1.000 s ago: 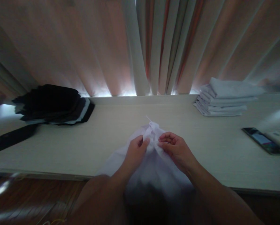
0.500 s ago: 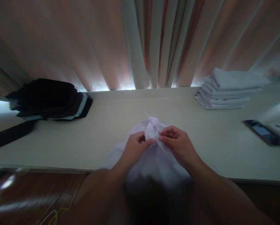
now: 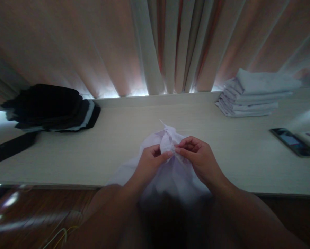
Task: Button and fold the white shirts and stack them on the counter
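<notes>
Left hand [image 3: 152,159] and right hand [image 3: 196,154] pinch gathered white cloth [image 3: 166,142] between thumbs and fingers, above a pale table [image 3: 97,145]

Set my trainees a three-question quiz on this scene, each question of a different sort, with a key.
1. True or false: the left hand and right hand both hold white cloth.

2. Short answer: which is nearer the phone, the dark pile or the white pile?

3. Multiple choice: the dark pile lies on the table's A) middle; B) right; C) left.

Key: 1. True. 2. White pile. 3. C.
</notes>
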### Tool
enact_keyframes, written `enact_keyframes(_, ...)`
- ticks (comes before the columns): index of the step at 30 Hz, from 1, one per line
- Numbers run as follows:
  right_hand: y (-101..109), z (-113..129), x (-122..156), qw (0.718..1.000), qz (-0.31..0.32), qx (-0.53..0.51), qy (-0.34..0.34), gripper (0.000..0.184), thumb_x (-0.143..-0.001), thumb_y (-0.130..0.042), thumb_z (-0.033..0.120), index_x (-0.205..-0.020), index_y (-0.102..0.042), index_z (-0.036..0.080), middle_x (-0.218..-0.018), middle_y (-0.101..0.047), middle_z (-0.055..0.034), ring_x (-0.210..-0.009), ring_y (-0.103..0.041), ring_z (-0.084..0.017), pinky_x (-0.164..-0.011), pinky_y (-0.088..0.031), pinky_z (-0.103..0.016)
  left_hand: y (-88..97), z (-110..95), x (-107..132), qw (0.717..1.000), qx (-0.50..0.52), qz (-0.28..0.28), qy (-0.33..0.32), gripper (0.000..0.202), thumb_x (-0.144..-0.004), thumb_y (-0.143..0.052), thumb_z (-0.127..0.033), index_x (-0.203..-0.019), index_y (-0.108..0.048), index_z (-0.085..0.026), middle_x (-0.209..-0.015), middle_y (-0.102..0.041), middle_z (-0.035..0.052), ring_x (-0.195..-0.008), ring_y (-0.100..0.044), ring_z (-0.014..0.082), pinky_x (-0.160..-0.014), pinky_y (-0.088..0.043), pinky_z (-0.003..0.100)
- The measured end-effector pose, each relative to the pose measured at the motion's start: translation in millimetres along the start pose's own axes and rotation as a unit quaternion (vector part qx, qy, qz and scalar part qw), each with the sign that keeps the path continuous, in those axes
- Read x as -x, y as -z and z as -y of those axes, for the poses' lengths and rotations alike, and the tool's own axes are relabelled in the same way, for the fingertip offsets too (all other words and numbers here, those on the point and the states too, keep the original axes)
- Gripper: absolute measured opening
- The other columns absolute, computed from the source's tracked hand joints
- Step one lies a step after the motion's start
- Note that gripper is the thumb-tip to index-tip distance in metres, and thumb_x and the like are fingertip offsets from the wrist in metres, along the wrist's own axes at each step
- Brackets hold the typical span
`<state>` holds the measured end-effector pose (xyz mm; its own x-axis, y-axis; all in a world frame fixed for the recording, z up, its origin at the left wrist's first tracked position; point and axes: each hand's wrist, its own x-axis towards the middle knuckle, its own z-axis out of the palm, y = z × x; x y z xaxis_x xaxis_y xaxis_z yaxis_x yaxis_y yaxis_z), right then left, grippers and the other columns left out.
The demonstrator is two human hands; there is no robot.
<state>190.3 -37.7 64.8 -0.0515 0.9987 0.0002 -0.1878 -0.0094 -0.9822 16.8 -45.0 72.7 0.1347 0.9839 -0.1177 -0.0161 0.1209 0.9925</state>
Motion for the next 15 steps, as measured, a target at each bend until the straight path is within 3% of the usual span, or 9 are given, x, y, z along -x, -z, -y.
enact_keyframes(8,0.4,14.9,5.7,0.992,0.022,0.12,0.042,0.016,-0.076,-0.077,0.033,-0.083,-0.069,0.021,-0.085,-0.075,-0.0041,-0.078,-0.07,-0.019,-0.073,-0.056,-0.032,0.3,4.8,-2.5,0.993,0.107,0.007,0.043,0.031,-0.066,-0.083,-0.035,-0.088,-0.077,-0.013,-0.081,-0.073,0.0062,-0.068,-0.061,0.015,-0.064,-0.044,0.025)
enact_keyframes(15,-0.9,13.5,10.3,0.985,0.015,0.16,0.055,0.009,-0.08,-0.074,0.03,-0.085,-0.071,0.023,-0.09,-0.076,-0.0041,-0.079,-0.071,-0.02,-0.071,-0.055,-0.031,1.5,3.4,-1.8,0.996,0.086,0.021,0.026,0.028,-0.068,-0.082,-0.031,-0.089,-0.078,-0.013,-0.082,-0.075,0.0062,-0.07,-0.063,0.0158,-0.067,-0.046,0.026)
